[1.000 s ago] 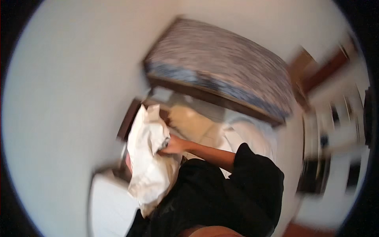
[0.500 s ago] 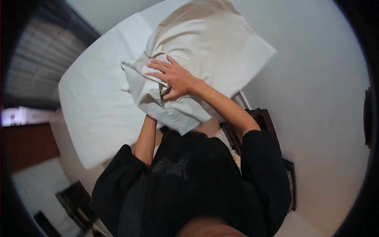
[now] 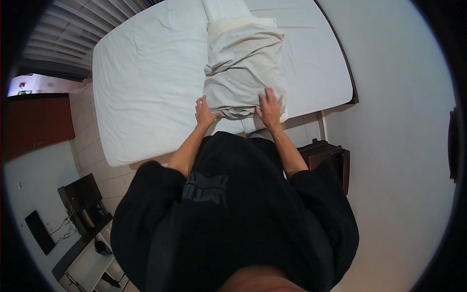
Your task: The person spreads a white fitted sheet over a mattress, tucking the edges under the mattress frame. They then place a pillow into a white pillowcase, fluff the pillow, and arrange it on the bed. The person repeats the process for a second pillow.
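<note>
Across the white bed (image 3: 151, 87), a rumpled cream pillow (image 3: 245, 68) now lies flat, its near edge bunched; half a second ago it was tilted, with the right hand at its folds. The bed now bears its weight, leaving both hands free to tend that edge. The left hand (image 3: 206, 114) is at the near left corner, fingers loosely bent, apart from the thumb; the right hand (image 3: 270, 109) lies palm down at the near right, fingers spread.

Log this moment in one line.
left hand: at left edge of cream cloth | right hand: spread on cloth | cloth: rumpled, on white bed
</note>
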A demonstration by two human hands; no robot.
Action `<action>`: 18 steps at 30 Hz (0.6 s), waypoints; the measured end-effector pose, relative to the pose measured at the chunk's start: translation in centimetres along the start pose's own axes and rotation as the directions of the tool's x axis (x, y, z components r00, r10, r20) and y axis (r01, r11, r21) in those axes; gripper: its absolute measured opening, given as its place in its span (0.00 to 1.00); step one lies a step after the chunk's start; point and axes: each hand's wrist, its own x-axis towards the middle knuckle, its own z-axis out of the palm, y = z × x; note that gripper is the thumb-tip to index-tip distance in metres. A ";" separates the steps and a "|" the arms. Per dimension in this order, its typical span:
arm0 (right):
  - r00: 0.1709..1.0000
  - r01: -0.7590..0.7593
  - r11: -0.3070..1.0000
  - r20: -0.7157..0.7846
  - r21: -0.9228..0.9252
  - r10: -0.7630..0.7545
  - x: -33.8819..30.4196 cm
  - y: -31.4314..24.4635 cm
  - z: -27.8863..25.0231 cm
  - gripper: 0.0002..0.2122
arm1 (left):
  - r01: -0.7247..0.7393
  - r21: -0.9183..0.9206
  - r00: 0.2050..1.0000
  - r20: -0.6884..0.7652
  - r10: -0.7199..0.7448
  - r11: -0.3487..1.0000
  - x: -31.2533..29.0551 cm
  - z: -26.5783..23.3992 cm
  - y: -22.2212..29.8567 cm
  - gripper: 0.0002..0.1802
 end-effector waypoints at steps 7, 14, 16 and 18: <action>0.925 -0.377 0.862 0.191 0.339 0.330 -1.1 7.3 1.0 0.27 | -0.077 -0.264 0.965 0.223 0.138 0.962 4.1 -2.1 -0.8 0.27; 0.951 -0.267 0.463 0.154 0.845 0.266 5.8 13.6 -5.1 0.10 | -0.098 -0.292 0.995 0.002 0.103 0.951 3.3 -10.2 1.8 0.17; 0.914 -0.227 0.099 0.176 0.969 0.366 9.6 13.2 -8.1 0.09 | -0.028 -0.319 0.984 -0.176 -0.031 0.948 5.0 -12.1 4.5 0.15; 0.893 -0.211 -0.181 0.265 0.960 0.363 13.1 12.0 -11.7 0.10 | 0.110 -0.532 0.950 -0.193 -0.247 0.839 6.7 -14.1 8.3 0.13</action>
